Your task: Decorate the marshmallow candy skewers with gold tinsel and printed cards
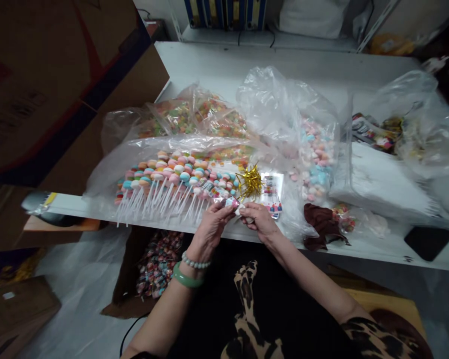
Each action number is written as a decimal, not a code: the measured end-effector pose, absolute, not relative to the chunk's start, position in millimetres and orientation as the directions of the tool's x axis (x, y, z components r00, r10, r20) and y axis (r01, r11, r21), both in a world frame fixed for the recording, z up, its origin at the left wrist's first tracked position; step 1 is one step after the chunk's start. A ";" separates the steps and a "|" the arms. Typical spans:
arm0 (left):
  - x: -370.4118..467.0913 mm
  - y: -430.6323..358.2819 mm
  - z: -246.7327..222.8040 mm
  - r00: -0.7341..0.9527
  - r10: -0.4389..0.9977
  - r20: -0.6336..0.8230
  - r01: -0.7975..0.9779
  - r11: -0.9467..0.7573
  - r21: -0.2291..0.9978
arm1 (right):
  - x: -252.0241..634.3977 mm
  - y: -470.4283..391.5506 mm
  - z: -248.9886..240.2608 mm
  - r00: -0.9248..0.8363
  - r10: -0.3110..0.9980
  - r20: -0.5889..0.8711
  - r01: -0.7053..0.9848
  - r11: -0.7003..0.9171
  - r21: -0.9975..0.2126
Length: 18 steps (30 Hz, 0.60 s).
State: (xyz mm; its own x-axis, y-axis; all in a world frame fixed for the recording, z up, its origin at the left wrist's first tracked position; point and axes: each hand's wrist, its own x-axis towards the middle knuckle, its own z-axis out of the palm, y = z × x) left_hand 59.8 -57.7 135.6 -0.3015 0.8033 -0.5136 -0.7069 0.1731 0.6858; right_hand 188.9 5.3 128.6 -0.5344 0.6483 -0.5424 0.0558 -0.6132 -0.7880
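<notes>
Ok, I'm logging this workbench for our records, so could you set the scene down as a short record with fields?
Left hand: holding a small printed packet
Right hand: pinching a small white piece at the packet's end
Left wrist: bead bracelet, green bangle
Near the hands: candy sticks, gold ties, printed bags
Farther right: bag of pastel sweets, brown cloth
Below table edge: open box of wrapped sweets
Unclear: what the white piece is

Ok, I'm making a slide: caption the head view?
Left hand and right hand at a printed wrapper, near candy skewers and gold ties.
</notes>
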 end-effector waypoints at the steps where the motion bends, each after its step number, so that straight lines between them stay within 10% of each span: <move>1: 56.1 -57.1 136.9 -0.290 0.807 -0.515 -0.727 0.165 0.667 | 189.3 7.2 128.7 -0.566 0.615 -0.548 0.076 -0.623 -0.778; 12: 55.7 -53.1 136.5 -0.430 0.780 -0.454 -0.711 0.017 0.703 | 186.6 2.4 136.2 -0.511 0.843 -0.167 0.277 -0.022 -0.961; 18: 62.7 -55.7 133.9 -0.455 0.802 -0.388 -0.562 0.080 0.823 | 185.3 13.2 137.4 -0.590 0.622 -0.515 0.064 -0.599 -0.798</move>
